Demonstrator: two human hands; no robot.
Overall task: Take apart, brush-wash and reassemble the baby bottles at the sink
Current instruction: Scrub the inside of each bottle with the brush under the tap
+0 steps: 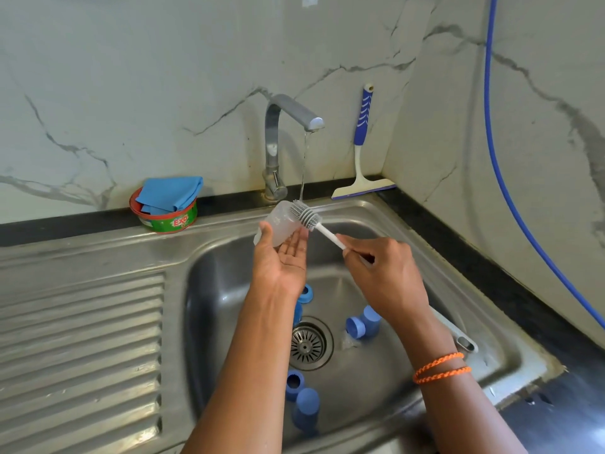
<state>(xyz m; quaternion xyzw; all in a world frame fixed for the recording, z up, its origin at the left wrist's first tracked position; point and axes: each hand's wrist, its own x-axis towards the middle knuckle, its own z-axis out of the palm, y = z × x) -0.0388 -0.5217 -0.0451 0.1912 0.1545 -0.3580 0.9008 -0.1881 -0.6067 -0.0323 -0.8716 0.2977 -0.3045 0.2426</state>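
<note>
My left hand (282, 257) holds a clear baby bottle (276, 224) tilted over the sink basin, thumb on its side and fingers under it. My right hand (383, 273) grips the white handle of a grey bottle brush (306, 217), whose bristle head sits at the bottle's mouth under a thin stream of water from the tap (278, 142). Several blue caps and rings lie in the basin: one pair right of the drain (365, 322), another pair at the front (302, 404), one ring (306, 293) under my left wrist.
The steel sink (229, 290) has a ribbed drainboard (82, 339) on the left. A soap tub with a blue cloth (167, 204) stands on the back ledge. A blue-handled squeegee (361, 152) leans in the corner. A blue hose (510, 198) hangs on the right wall.
</note>
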